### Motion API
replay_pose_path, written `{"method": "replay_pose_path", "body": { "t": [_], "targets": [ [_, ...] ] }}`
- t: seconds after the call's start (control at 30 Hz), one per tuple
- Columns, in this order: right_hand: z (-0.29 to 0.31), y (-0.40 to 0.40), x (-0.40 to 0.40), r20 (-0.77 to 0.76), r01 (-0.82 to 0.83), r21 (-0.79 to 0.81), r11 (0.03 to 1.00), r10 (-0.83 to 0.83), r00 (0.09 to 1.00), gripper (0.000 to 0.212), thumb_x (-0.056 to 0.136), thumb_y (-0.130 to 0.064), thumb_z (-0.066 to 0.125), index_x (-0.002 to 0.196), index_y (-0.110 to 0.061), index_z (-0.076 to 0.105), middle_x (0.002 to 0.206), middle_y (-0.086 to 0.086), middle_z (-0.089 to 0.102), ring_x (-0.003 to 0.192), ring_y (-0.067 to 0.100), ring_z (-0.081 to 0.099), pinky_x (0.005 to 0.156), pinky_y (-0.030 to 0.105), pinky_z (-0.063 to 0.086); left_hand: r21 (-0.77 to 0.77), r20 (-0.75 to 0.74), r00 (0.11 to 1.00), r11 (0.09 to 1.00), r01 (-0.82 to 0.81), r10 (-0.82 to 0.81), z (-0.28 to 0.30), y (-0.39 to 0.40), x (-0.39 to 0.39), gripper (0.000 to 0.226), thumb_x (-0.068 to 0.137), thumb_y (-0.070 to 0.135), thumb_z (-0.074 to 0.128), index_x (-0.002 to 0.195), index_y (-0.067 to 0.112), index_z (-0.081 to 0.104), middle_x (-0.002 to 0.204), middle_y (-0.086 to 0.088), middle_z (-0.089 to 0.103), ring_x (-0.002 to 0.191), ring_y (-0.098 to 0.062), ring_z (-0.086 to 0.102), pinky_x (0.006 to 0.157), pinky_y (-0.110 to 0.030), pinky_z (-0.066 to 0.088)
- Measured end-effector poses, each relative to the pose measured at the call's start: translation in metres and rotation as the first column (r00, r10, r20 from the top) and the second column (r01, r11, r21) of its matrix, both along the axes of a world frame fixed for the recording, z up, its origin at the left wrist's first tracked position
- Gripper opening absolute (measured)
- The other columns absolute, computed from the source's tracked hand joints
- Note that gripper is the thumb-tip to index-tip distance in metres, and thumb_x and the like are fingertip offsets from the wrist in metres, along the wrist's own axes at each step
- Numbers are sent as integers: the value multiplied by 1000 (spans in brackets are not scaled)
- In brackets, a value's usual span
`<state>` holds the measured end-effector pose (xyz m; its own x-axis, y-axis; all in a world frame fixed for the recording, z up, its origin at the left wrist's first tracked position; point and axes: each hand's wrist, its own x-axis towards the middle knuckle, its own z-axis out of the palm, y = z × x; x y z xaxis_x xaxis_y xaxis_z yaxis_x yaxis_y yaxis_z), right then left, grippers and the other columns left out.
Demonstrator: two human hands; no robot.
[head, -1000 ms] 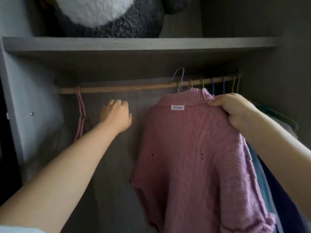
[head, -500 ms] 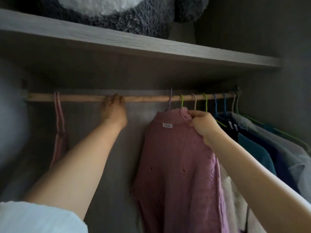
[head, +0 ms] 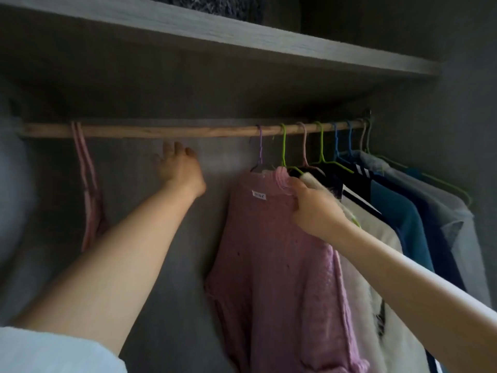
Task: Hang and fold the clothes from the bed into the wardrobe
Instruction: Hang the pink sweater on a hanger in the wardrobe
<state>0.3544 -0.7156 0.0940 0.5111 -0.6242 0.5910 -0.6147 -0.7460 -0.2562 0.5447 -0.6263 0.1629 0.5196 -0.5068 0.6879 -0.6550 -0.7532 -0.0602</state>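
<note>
Hanging from a purple wire hanger on the wooden rail, the pink knitted sweater sits at the left end of the row of clothes, its collar pinched by the right hand, whose fingers curl round the knit near a small white label. The left hand floats just under the bare stretch of rail with relaxed, spread fingers, holding nothing and touching nothing. Packed close against the sweater on its right are a fluffy white garment, a dark top with white stripes, a teal garment, a navy one and a pale grey shirt (all on green, pink and blue hangers, hooks crowded together toward the wardrobe's right wall). Far left on the rail dangle two empty pink hangers. Overhead runs a grey wooden shelf bearing something dark and furry, mostly cut off by the frame.
</note>
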Motion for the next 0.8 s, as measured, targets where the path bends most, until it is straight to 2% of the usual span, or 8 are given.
{"method": "replay_pose_path", "body": {
  "t": [0.13, 0.27, 0.37, 0.43, 0.5, 0.53, 0.67, 0.8],
  "targets": [
    [-14, 5, -20, -46, -46, -59, 997, 43, 998, 70, 83, -9, 47, 147, -16, 18, 138, 12, 44, 115, 34, 52, 88, 39, 48, 53, -7, 999, 998, 44, -44, -20, -3, -28, 51, 86, 27, 59, 130, 6, 45, 133, -15, 42, 126, -31, 35, 96, -39, 37],
    [-26, 10, -67, -3, -52, -116, 992, 52, 999, 46, 97, -31, 37, 141, -17, 34, 128, 13, 52, 110, 32, 54, 85, 33, 42, -46, 50, 956, 955, 292, -290, -43, -10, -75, 34, 90, 21, 50, 117, 1, 54, 123, -21, 49, 117, -38, 44, 89, -42, 40],
    [-41, 7, -118, 28, 9, -105, 994, -6, 1000, 42, 98, -34, 36, 133, -15, 46, 126, 12, 52, 112, 30, 52, 93, 35, 41, -75, 150, 806, 806, 587, -573, -74, -32, -128, 34, 88, 19, 41, 107, -3, 58, 114, -24, 54, 106, -41, 49, 84, -44, 41],
    [-49, 2, -151, -3, 71, -103, 992, -71, 997, 38, 96, -32, 41, 128, -14, 51, 120, 11, 53, 108, 29, 54, 90, 35, 43, 23, 250, 675, 701, 713, -695, -96, -45, -169, 33, 75, 17, 41, 86, -4, 65, 90, -25, 61, 86, -42, 57, 69, -42, 47],
    [-58, -2, -193, -32, 130, -84, 988, -133, 991, 36, 95, -30, 43, 125, -14, 55, 117, 9, 54, 108, 27, 54, 89, 34, 44, 184, 291, 594, 653, 735, -750, -116, -58, -224, 20, 64, 15, 53, 67, 0, 65, 70, -19, 61, 71, -36, 60, 62, -35, 48],
    [-65, -4, -213, -40, 142, -72, 987, -146, 989, 34, 95, -28, 43, 122, -13, 57, 116, 10, 56, 107, 27, 54, 89, 34, 43, 254, 294, 557, 625, 738, -777, -125, -64, -252, 18, 64, 16, 55, 66, 2, 66, 71, -16, 62, 72, -34, 60, 64, -33, 48],
    [-93, -13, -308, -109, 243, 1, 970, -242, 964, 31, 93, -24, 45, 114, -8, 62, 113, 13, 59, 109, 29, 53, 88, 34, 41, 424, -28, 621, 553, 717, -783, -161, -101, -368, 32, 91, 22, 44, 115, 6, 58, 120, -13, 54, 117, -32, 45, 93, -38, 37],
    [-128, -20, -438, -208, 478, 40, 877, -461, 863, 33, 92, -22, 47, 122, -12, 58, 123, 12, 54, 113, 29, 52, 88, 34, 41, 486, -176, 593, 455, 746, -785, -198, -137, -470, 36, 91, 22, 43, 122, 9, 55, 128, -13, 52, 120, -31, 45, 94, -38, 38]
  ]
}}
